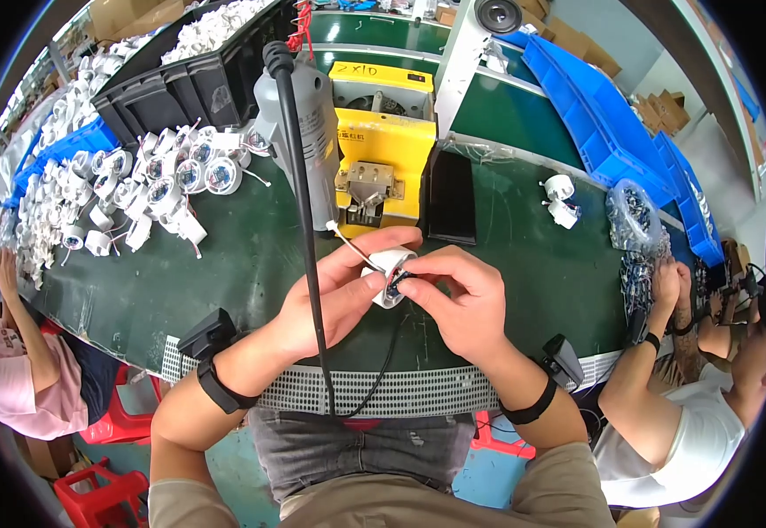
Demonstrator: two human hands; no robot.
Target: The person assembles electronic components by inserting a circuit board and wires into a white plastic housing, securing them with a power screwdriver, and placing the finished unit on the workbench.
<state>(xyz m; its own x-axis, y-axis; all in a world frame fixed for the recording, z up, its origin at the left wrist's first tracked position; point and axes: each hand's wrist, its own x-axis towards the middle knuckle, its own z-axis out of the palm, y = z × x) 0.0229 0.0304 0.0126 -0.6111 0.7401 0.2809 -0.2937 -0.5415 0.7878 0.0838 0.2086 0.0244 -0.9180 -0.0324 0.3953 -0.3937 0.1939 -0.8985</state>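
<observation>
Over the green table, my left hand (337, 295) is wrapped round a round white plastic housing (383, 264), its opening turned toward the right. A thin cable with a small white connector (333, 226) runs out of the housing past my left fingers. At the opening, my right hand (464, 295) pinches with thumb and index finger at a small dark circuit board (395, 283). The fingertips partly hide the board, and how deep it sits cannot be seen. Just beyond my hands stands a yellow machine (387, 150) with a metal fixture (370, 183).
A grey cylindrical tool (299, 132) with a black cable stands left of the machine. Many white housings (163, 189) pile up at the left, before a black crate (189, 88). A dark flat panel (453, 197), two loose housings (560, 201) and blue trays (576, 114) lie right. Co-workers sit either side.
</observation>
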